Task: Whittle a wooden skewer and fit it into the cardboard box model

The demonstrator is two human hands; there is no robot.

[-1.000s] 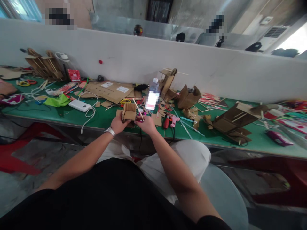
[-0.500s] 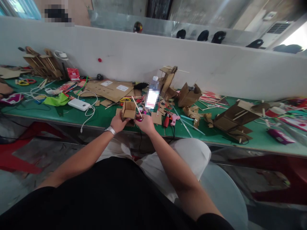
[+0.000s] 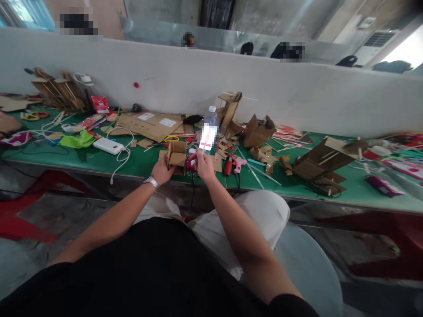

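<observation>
A small open cardboard box (image 3: 177, 154) stands at the table's front edge with its open side toward me. My left hand (image 3: 161, 171) is closed on its left side and lower edge. To the box's right, my right hand (image 3: 205, 166) pinches a thin wooden stick (image 3: 204, 149); most of the stick is hard to make out against the bright label behind it. Beside those fingers lies a round pink-red item (image 3: 191, 165), partly covered by the hand. A clear plastic bottle (image 3: 211, 115) with a white cap rises just beyond.
A pink glue gun (image 3: 239, 164) and a red-handled tool (image 3: 228, 166) lie right of my hand. Cardboard structures (image 3: 325, 160) stand along the green table (image 3: 132, 160), among scraps and sticks. A white power bank (image 3: 108, 145) with cables sits left. A white partition (image 3: 158, 75) runs behind.
My right hand has moved right, away from the box, taking the stick with it. The box and my left hand stay almost where they were.
</observation>
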